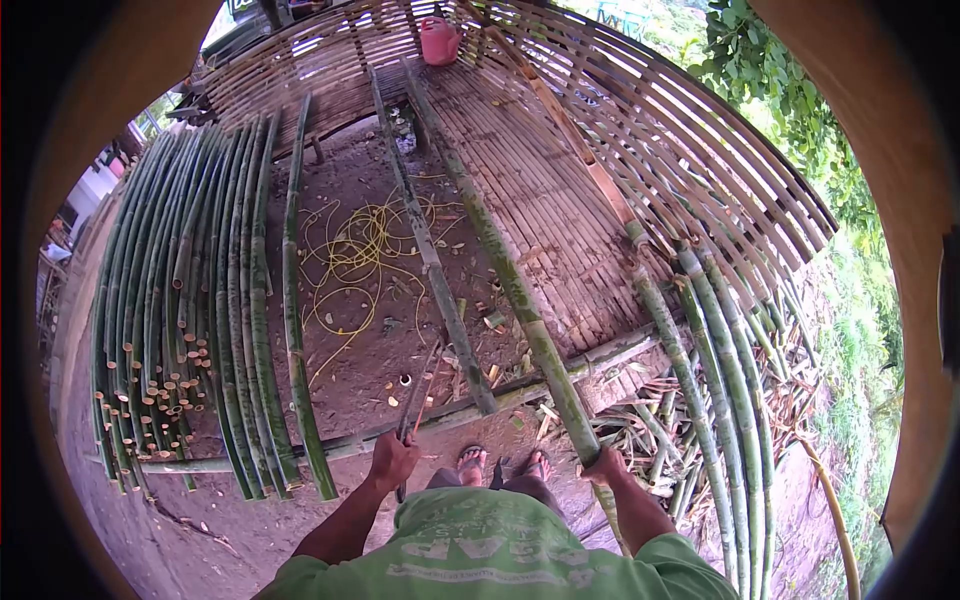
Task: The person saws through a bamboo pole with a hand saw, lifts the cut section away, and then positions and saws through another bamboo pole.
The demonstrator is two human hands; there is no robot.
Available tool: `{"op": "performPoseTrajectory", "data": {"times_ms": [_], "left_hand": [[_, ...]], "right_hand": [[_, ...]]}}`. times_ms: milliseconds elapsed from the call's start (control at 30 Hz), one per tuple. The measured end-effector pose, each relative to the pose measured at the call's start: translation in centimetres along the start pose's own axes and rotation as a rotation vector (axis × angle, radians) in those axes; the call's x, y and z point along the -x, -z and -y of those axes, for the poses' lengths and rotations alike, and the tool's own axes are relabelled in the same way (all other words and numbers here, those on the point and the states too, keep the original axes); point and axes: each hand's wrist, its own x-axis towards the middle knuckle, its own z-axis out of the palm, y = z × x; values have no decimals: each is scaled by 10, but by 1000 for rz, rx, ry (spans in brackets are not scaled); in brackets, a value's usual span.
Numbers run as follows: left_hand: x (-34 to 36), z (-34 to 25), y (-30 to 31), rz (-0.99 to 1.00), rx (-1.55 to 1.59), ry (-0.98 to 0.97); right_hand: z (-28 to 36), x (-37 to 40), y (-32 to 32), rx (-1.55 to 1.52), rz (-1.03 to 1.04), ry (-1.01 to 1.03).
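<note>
My left hand (pixel 393 462) is closed round a long, narrow dark tool (pixel 408 420) that points forward and slightly right; I cannot tell its exact kind. A thin reddish strip runs close beside it. My right hand (pixel 606 466) grips a thick green bamboo pole (pixel 530 325) near its close end. This pole slants away to the far left, passing over a bamboo crosspiece (pixel 520 393) lying on the ground. Left of it, a thinner bamboo pole (pixel 438 275) also rests across that crosspiece.
Many cut bamboo poles (pixel 190 290) lie stacked on the left. A yellow hose (pixel 360 245) is coiled on the dirt. Beyond are a slatted bamboo platform (pixel 530 190) and a pink container (pixel 438 42). More poles (pixel 720 350) and split scraps (pixel 650 430) lie on the right.
</note>
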Motion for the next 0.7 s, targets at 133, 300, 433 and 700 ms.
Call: {"op": "performPoseTrajectory", "data": {"times_ms": [133,300,433,700], "left_hand": [[-1,-11,15,-31,73,9],[5,-64,21,-79,276,-4],[0,-59,11,-147,82,-131],[18,-72,2,-35,-59,-143]], "right_hand": [[0,2,10,10,49,43],[10,-7,25,19,-53,69],[31,-24,32,15,-60,106],[83,-47,-2,8,-1,196]]}}
